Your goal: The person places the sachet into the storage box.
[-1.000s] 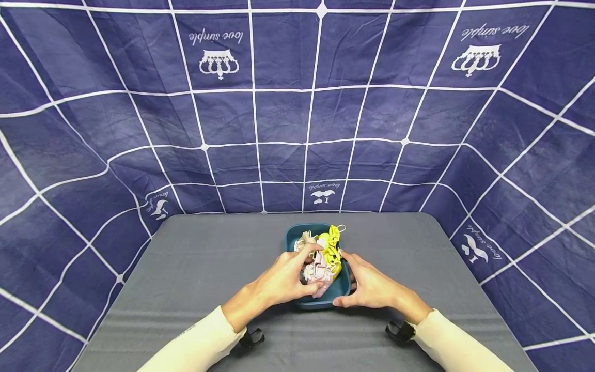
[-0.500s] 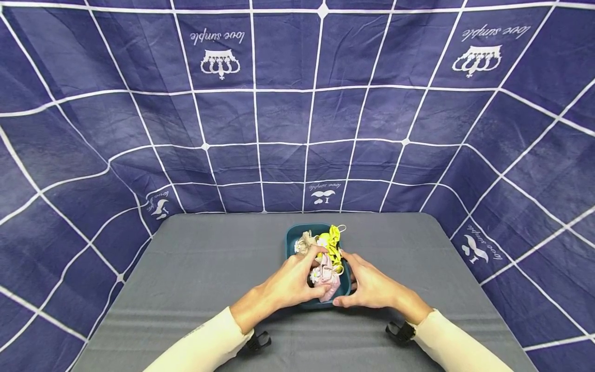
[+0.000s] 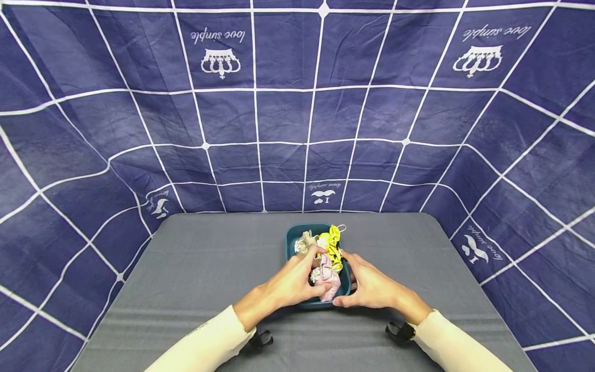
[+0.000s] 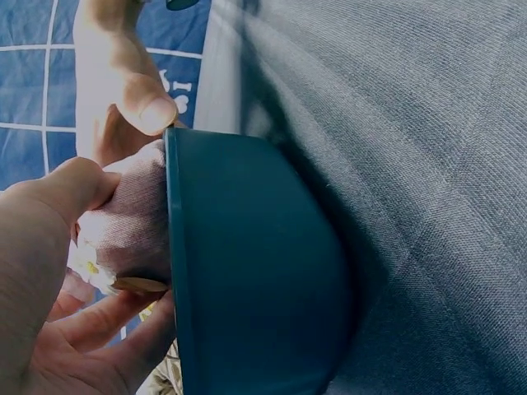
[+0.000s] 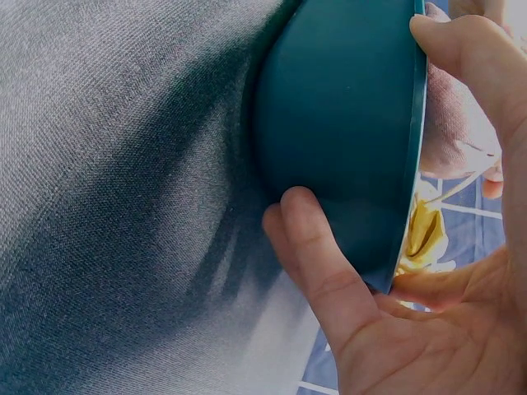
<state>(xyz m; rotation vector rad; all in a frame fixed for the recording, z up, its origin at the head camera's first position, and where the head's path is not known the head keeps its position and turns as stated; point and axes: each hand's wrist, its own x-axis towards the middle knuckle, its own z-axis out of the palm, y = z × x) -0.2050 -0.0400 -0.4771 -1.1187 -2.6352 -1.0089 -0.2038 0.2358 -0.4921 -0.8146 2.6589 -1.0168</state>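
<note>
A dark teal plastic bin [image 3: 291,238] stands on the table in the head view and holds small drawstring pouches. My left hand [image 3: 289,281] reaches over its left side and holds a pink pouch [image 3: 329,285] with a white daisy, thumb on the near side and fingers beyond. In the left wrist view this pink pouch [image 4: 132,218] sits at the bin's rim. A yellow pouch [image 3: 333,237] and a beige pouch [image 3: 304,242] lie farther back in the bin. My right hand [image 3: 372,284] grips the bin's right side, its thumb on the near rim and fingers against the outer wall.
The bin rests on a grey cloth-covered table [image 3: 223,258]. Behind and to both sides hangs a blue curtain [image 3: 283,113] with white grid lines. Black straps [image 3: 400,331] show under both wrists.
My left hand has moved slightly right with the pink pouch, which has shifted right inside the bin. The right hand has stayed on the bin. Little differs over the last half second.
</note>
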